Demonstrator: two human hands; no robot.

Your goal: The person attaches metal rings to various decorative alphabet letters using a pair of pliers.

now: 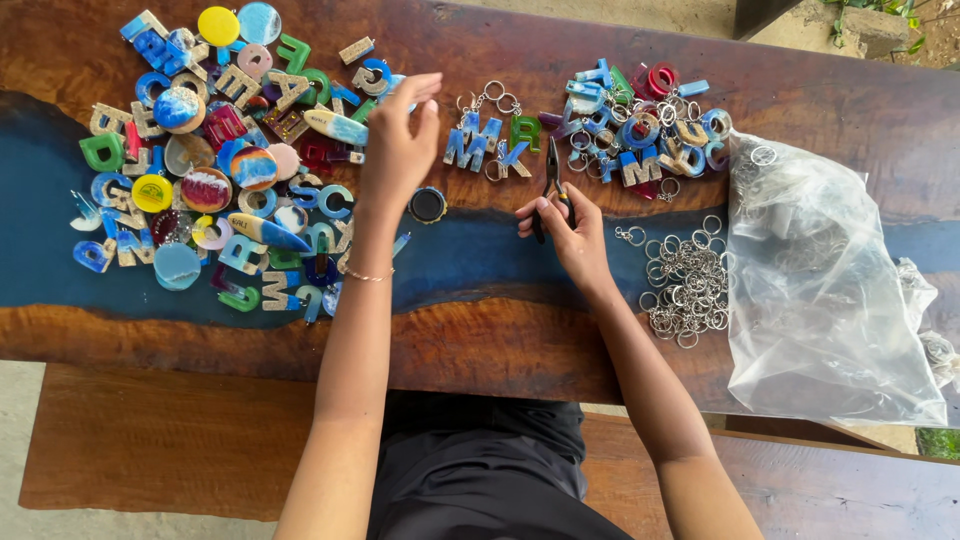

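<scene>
On the wood-and-blue-resin table (480, 340), left hand (398, 150) pinches a small piece above resin letters (200, 160) at ten o'clock, right hand (570, 235) grips pliers (553, 180) at center; loose key rings (685, 285) at three o'clock could scatter if bumped.

Bare forearms — thin bracelet (366, 275) at left wrist, dark clothing (480, 470)
</scene>
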